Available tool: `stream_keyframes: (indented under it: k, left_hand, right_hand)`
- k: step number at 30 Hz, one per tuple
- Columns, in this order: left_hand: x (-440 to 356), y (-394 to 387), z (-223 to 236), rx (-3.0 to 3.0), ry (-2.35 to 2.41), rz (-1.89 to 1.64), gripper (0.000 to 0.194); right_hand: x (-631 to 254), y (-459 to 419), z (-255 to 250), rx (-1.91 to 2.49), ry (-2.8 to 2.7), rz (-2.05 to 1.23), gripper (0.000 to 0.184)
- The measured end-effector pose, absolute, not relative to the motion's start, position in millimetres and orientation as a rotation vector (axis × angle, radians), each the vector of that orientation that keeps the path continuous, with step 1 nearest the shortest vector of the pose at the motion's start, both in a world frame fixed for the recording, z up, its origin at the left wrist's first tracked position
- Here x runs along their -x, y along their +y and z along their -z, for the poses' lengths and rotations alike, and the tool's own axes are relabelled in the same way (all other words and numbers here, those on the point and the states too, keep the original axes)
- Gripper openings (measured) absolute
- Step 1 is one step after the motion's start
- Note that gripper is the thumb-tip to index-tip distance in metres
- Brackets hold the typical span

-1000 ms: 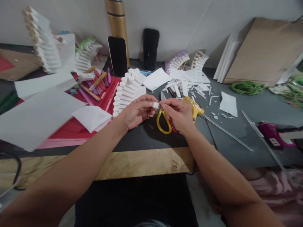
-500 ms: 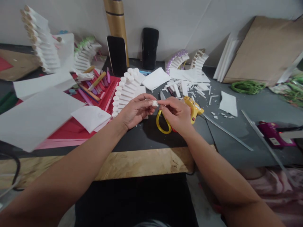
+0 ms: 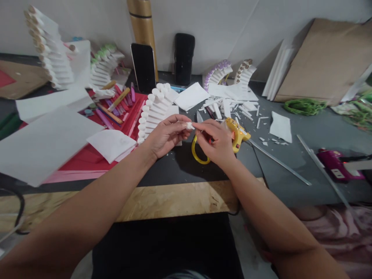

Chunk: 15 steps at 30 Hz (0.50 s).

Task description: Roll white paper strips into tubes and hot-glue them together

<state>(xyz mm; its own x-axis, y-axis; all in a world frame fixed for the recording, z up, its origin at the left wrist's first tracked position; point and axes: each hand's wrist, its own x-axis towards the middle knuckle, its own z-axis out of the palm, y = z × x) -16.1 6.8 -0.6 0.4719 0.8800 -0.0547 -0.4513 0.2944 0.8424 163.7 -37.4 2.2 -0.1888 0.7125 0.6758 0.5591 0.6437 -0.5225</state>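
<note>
My left hand (image 3: 170,135) is closed in a pinch on a small white crumpled piece of paper (image 3: 190,126), held above the table. The index fingertip of my right hand (image 3: 216,139) touches that piece from the right. Its thumb sits a little lower, apart from the piece. Under my right hand lie scissors with yellow handles (image 3: 200,159). A yellow glue gun (image 3: 240,133) rests just to the right of it. Behind my left hand stands a curved row of rolled white paper tubes (image 3: 155,110) with round white ends.
White paper scraps (image 3: 245,110) lie behind my hands. At left are white sheets (image 3: 43,143) over red paper (image 3: 84,161). A phone (image 3: 143,68) leans on a gold bottle (image 3: 142,27) at the back. A metal rod (image 3: 280,162) and purple device (image 3: 338,164) are at right.
My right thumb and index finger have spread slightly apart, and that hand has shifted a little. My left hand keeps the white piece in nearly the same place.
</note>
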Motion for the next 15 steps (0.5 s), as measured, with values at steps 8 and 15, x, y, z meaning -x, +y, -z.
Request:
stream_keyframes:
  k: [8, 15]
  left_hand:
    - [14.6, 6.6, 0.1, -0.853, 0.602, -0.972, 0.02]
    - [15.8, 7.6, -1.4, -0.818, 0.574, -0.969, 0.018]
  right_hand:
    - [-163.9, -36.8, 4.0, 1.017, -1.936, -0.069, 0.029]
    - [-162.6, -43.0, -4.7, 0.989, -1.876, -0.105, 0.028]
